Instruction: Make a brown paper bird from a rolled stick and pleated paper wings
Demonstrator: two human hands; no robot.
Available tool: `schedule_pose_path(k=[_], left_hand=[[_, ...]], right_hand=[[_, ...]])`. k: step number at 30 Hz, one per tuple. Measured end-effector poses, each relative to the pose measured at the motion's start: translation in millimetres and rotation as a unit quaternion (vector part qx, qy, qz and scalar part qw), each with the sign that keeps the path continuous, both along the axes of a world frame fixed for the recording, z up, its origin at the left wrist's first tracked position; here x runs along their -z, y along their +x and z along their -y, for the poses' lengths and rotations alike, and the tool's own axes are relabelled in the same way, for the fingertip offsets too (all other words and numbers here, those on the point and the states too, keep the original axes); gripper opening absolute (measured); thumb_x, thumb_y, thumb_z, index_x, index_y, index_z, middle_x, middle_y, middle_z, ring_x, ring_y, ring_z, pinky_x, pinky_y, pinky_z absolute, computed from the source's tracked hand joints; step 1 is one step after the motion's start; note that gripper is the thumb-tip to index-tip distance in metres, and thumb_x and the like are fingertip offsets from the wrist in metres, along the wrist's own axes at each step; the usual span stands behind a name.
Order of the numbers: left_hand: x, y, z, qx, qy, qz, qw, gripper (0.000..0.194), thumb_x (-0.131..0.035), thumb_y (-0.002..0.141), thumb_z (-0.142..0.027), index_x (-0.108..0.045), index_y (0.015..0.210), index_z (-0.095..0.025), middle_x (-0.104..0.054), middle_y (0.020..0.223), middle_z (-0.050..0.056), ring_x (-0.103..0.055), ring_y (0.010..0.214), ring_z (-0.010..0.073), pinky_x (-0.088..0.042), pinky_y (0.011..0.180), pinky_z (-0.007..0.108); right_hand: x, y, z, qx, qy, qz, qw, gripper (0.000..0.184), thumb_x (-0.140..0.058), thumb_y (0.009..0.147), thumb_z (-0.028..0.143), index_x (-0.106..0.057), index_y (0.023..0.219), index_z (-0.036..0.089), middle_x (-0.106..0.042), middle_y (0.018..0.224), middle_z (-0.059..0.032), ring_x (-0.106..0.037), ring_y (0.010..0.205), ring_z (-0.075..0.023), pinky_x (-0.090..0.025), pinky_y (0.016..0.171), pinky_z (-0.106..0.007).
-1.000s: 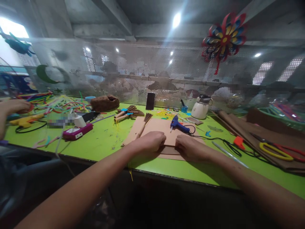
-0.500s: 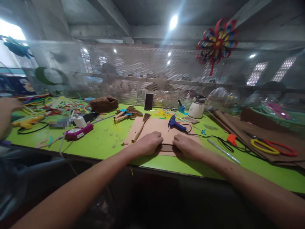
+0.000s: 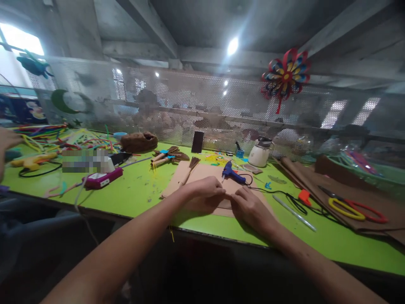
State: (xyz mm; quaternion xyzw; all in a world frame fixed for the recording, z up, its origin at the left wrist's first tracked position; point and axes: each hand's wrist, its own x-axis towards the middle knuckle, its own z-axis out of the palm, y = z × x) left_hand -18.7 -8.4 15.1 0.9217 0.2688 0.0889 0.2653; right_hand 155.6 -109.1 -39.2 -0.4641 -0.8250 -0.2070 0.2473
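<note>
A light brown sheet of paper lies on the green table in front of me. At its near edge both my hands meet, fingers bent inward and fingertips almost touching. My left hand and my right hand pinch a narrow strip of brown paper, mostly covered by the fingers. A blue glue gun rests on the sheet just beyond my hands, its nozzle toward me. Left of it lies a small broom-like bundle with a paper-wrapped handle, partly behind my left wrist.
More wrapped bundles, a brown pouch-like object and a purple power strip lie left. Scissors, a clear stick, a cord and brown paper lie right. A white kettle stands behind. Another person's hand is far left.
My hands have come closer together, the left moving right and the fingertips meeting over the strip. The view has tilted slightly upward. The other person's hand has shifted left.
</note>
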Motion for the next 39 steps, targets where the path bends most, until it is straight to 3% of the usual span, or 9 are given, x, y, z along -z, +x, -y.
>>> schedule_pose_path(k=[6, 10, 12, 15, 17, 24, 33, 35, 39], left_hand=[[18.5, -10, 5, 0.021, -0.131, 0.089, 0.987, 0.027, -0.05, 0.075, -0.034, -0.06, 0.065, -0.011, -0.047, 0.056, -0.003, -0.037, 0.053, 0.0094, -0.029, 0.051, 0.022], [17.5, -11, 2, 0.03, -0.121, 0.098, 0.987, 0.028, -0.054, 0.074, -0.036, -0.063, 0.069, -0.01, -0.049, 0.059, -0.002, -0.038, 0.056, 0.0094, -0.03, 0.054, 0.022], [15.5, -10, 1, 0.039, -0.101, 0.098, 0.989, 0.029, -0.053, 0.077, -0.036, -0.065, 0.072, -0.01, -0.051, 0.06, -0.002, -0.038, 0.057, 0.0093, -0.03, 0.055, 0.021], [13.8, -7, 2, 0.032, -0.078, 0.111, 0.99, 0.032, -0.049, 0.08, -0.037, -0.065, 0.074, -0.01, -0.053, 0.062, 0.0, -0.039, 0.058, 0.0096, -0.03, 0.053, 0.021], [13.5, -7, 4, 0.021, -0.061, 0.112, 0.992, 0.03, -0.049, 0.08, -0.036, -0.065, 0.074, -0.01, -0.055, 0.064, 0.001, -0.041, 0.059, 0.0102, -0.031, 0.054, 0.021], [14.8, -10, 8, -0.016, -0.042, 0.107, 0.993, 0.026, -0.05, 0.077, -0.032, -0.066, 0.074, -0.011, -0.06, 0.069, 0.002, -0.047, 0.063, 0.0122, -0.034, 0.057, 0.023], [22.6, -11, 3, -0.054, -0.165, 0.129, 0.976, 0.023, -0.06, 0.068, -0.034, -0.061, 0.066, -0.011, -0.049, 0.056, -0.002, -0.042, 0.053, 0.0094, -0.03, 0.049, 0.022], [22.4, -10, 2, -0.049, -0.172, 0.124, 0.976, 0.023, -0.061, 0.067, -0.034, -0.062, 0.067, -0.01, -0.048, 0.054, -0.002, -0.041, 0.051, 0.0093, -0.03, 0.048, 0.023], [24.3, -5, 1, -0.031, -0.133, 0.123, 0.983, 0.023, -0.061, 0.066, -0.032, -0.064, 0.071, -0.009, -0.053, 0.059, 0.001, -0.046, 0.056, 0.0112, -0.034, 0.051, 0.023]], right_hand=[[-2.4, -4, 3, -0.028, -0.008, -0.045, 0.999, 0.017, -0.042, 0.085, 0.01, -0.057, 0.078, 0.016, -0.051, 0.075, -0.0071, -0.045, 0.076, -0.0206, -0.04, 0.067, -0.034], [-17.0, 3, -5, -0.04, -0.029, -0.167, 0.985, 0.013, -0.051, 0.082, 0.02, -0.062, 0.088, 0.016, -0.059, 0.088, -0.0098, -0.051, 0.085, -0.0216, -0.042, 0.075, -0.035], [-28.3, 7, -12, -0.016, -0.106, -0.197, 0.975, 0.017, -0.05, 0.083, 0.025, -0.064, 0.086, 0.016, -0.062, 0.085, -0.0078, -0.053, 0.079, -0.0194, -0.043, 0.068, -0.031], [-41.1, 10, -23, -0.017, -0.278, -0.168, 0.946, 0.026, -0.047, 0.084, 0.031, -0.064, 0.071, 0.017, -0.059, 0.063, -0.0009, -0.049, 0.059, -0.013, -0.036, 0.053, -0.024], [-42.6, 10, -29, -0.031, -0.339, -0.173, 0.924, 0.03, -0.046, 0.084, 0.03, -0.061, 0.063, 0.015, -0.053, 0.055, 0.0013, -0.044, 0.052, -0.0106, -0.032, 0.049, -0.022], [-20.6, 9, -32, -0.056, -0.364, -0.314, 0.875, 0.031, -0.053, 0.08, 0.039, -0.055, 0.061, 0.015, -0.042, 0.057, 0.0024, -0.035, 0.054, -0.0093, -0.027, 0.047, -0.021], [-17.8, 5, -17, -0.075, -0.435, -0.458, 0.771, 0.03, -0.059, 0.076, 0.042, -0.049, 0.063, 0.016, -0.032, 0.053, 0.0059, -0.026, 0.049, -0.0076, -0.021, 0.043, -0.022], [-17.5, 4, -15, -0.073, -0.423, -0.465, 0.774, 0.029, -0.057, 0.077, 0.042, -0.051, 0.065, 0.016, -0.034, 0.053, 0.0053, -0.026, 0.048, -0.0078, -0.021, 0.043, -0.022], [-22.0, 3, -18, -0.069, -0.37, -0.344, 0.86, 0.028, -0.055, 0.08, 0.037, -0.059, 0.066, 0.014, -0.048, 0.059, 0.0008, -0.038, 0.055, -0.0101, -0.029, 0.049, -0.022]])
